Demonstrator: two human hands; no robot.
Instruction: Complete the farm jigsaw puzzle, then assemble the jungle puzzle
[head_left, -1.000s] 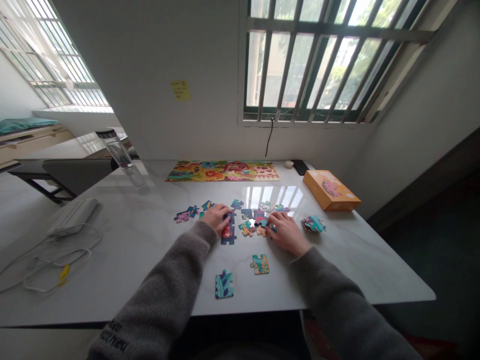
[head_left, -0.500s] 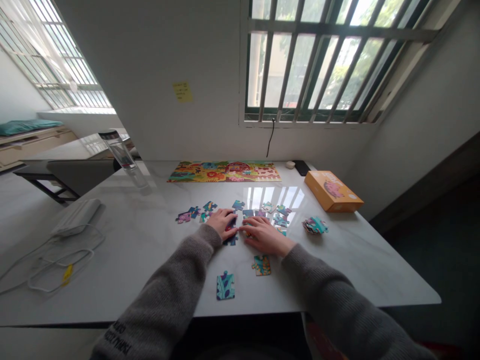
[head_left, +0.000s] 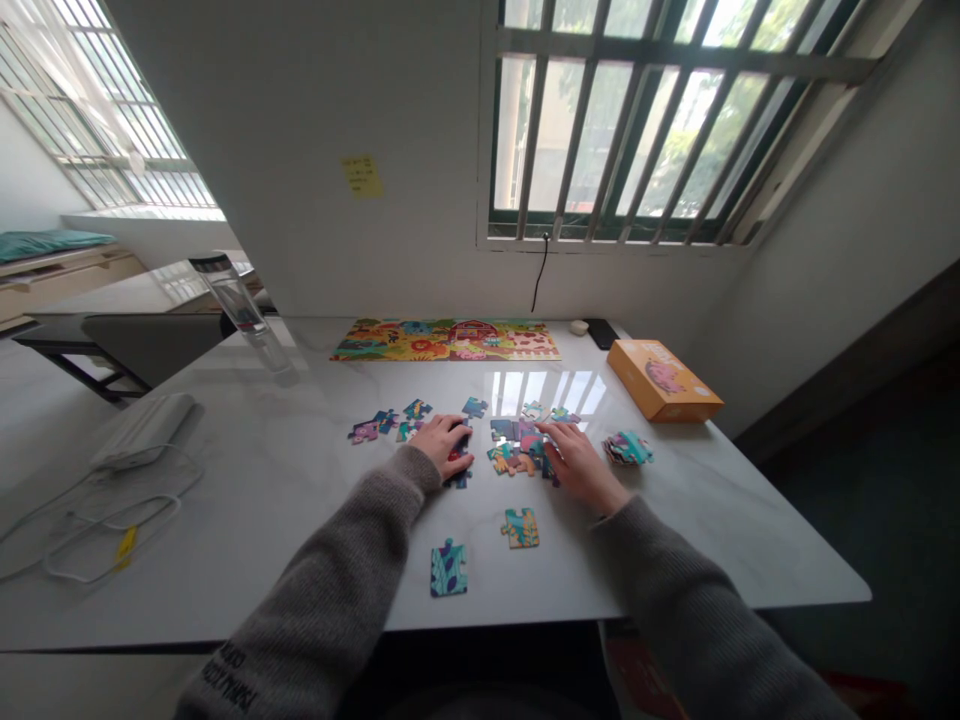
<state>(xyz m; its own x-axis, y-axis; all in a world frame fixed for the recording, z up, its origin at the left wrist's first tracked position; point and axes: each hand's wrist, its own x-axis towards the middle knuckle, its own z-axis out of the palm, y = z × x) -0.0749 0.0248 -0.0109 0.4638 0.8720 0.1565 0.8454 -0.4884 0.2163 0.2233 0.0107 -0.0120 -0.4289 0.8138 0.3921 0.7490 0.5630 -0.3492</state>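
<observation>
My left hand (head_left: 441,445) rests over dark blue and red puzzle pieces (head_left: 459,478), thumb apart from the curved fingers; the palm side is hidden. To its right, my right hand (head_left: 581,462) lies with fingers spread at the right edge of a cluster of colourful puzzle pieces (head_left: 513,459). Its fingertips touch or hover over that cluster; I cannot tell which. Nearer to me lie an orange-and-teal puzzle piece (head_left: 521,528) and a teal puzzle piece with dark leaves (head_left: 448,569). Loose pieces (head_left: 365,431) are scattered left of my left hand.
A stack of puzzle pieces (head_left: 628,448) sits right of my right hand, before an orange box (head_left: 664,382). Along the wall lie a long farm picture (head_left: 446,341) and a black phone (head_left: 601,334). A clear bottle (head_left: 238,305) and a white cable (head_left: 112,525) are on the left.
My right hand has moved right, off the middle of the colourful cluster, uncovering pieces there. My left hand stays over the dark pieces. The whole view has shifted slightly.
</observation>
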